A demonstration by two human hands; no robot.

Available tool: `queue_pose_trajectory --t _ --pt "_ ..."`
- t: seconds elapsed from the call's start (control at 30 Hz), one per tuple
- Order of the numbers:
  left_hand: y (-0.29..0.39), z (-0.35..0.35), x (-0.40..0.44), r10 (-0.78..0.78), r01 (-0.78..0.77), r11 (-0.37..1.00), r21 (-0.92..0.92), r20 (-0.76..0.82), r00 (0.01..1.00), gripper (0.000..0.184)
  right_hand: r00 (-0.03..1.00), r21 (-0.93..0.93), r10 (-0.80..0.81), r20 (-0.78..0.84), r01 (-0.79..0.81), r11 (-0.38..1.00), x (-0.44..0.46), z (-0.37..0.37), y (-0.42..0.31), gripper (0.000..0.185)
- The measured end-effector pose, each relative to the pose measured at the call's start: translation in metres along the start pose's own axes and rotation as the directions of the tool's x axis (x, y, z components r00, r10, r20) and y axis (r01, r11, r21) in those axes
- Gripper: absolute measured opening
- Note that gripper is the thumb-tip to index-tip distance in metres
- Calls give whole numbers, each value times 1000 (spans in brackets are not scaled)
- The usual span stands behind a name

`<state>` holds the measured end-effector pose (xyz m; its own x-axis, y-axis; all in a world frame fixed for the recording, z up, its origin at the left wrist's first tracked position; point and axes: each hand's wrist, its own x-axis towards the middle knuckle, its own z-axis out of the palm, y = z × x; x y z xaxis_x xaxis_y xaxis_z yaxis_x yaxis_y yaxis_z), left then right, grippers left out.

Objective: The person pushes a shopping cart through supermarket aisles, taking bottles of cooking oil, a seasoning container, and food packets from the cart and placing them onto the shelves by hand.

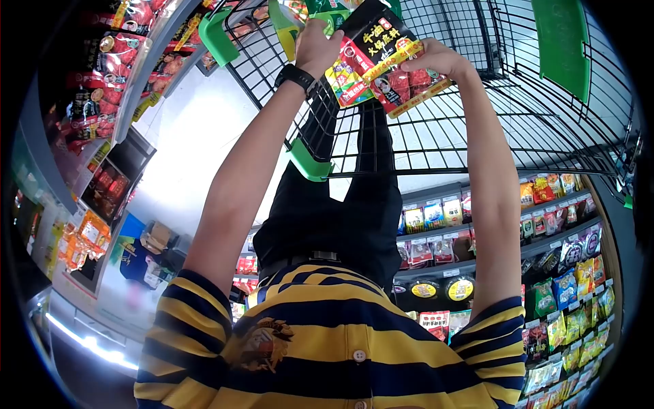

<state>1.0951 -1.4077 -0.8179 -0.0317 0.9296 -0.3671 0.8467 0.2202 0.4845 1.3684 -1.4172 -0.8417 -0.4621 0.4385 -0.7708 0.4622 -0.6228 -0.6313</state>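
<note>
At the top of the head view, my right hand [441, 60] grips the edge of a black and red packet of hot pot base [378, 42], fingers bent around its side. The packet is tilted over the black wire shopping cart [436, 143]. My left hand [319, 49], with a black watch on the wrist, is closed beside the packet's left edge. What its fingers hold is partly hidden. Green and yellow bags [285, 28] lie around it. A colourful yellow and red packet [346, 85] shows below the hot pot base.
Green plastic corner pieces [310, 161] sit on the cart's rim, and a green panel [562, 48] is on its right. Shelves of bagged goods [575, 300] stand at lower right. More red packets [112, 65] fill a shelf on the left. A cardboard box [157, 236] is at left.
</note>
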Motion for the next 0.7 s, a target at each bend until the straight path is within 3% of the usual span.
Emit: queue_pose_trajectory --t 0.03,0.1,0.13,0.17,0.2,0.23,0.27,0.3,0.37,0.4,0.63,0.7 --pt "2 -1 -1 -1 1 1000 -6 -2 1000 47 999 32 -36 -5 37 999 -5 -3 -3 53" --pt "7 -3 -5 -184 183 976 -116 7 983 49 997 120 -52 56 45 992 -16 -9 -9 55" --pt "12 -8 -11 -199 207 944 -258 56 978 49 998 166 -52 27 47 985 -23 -9 -13 57" --pt "20 -15 -18 -201 208 942 -263 53 978 49 999 212 -52 -4 51 976 -31 -9 -19 59" --pt "29 -21 -24 -311 390 768 -509 236 921 47 993 320 -88 84 56 946 -37 -8 -26 56" --pt "35 -27 -28 -344 555 499 -665 435 832 45 993 314 -85 85 55 948 -41 -5 -31 56" --pt "37 -32 -30 -318 663 320 -676 583 748 41 995 345 -98 29 82 935 -46 -2 -35 54" --pt "41 -34 -34 -315 664 315 -678 586 747 41 994 374 -107 -27 109 921 -51 3 -37 52" --pt "48 -33 -40 -248 498 48 -866 473 846 39 994 392 -108 -33 112 913 -55 15 -40 45" --pt "50 -33 -38 -254 441 40 -896 418 872 43 994 418 -104 -46 113 901 -57 23 -41 45" --pt "43 -46 -30 -275 476 89 -875 437 856 38 973 436 -105 -205 187 880 -81 64 -64 52" --pt "53 -54 -31 -277 446 103 -889 405 871 47 938 394 -105 -332 239 888 -86 74 -63 56"
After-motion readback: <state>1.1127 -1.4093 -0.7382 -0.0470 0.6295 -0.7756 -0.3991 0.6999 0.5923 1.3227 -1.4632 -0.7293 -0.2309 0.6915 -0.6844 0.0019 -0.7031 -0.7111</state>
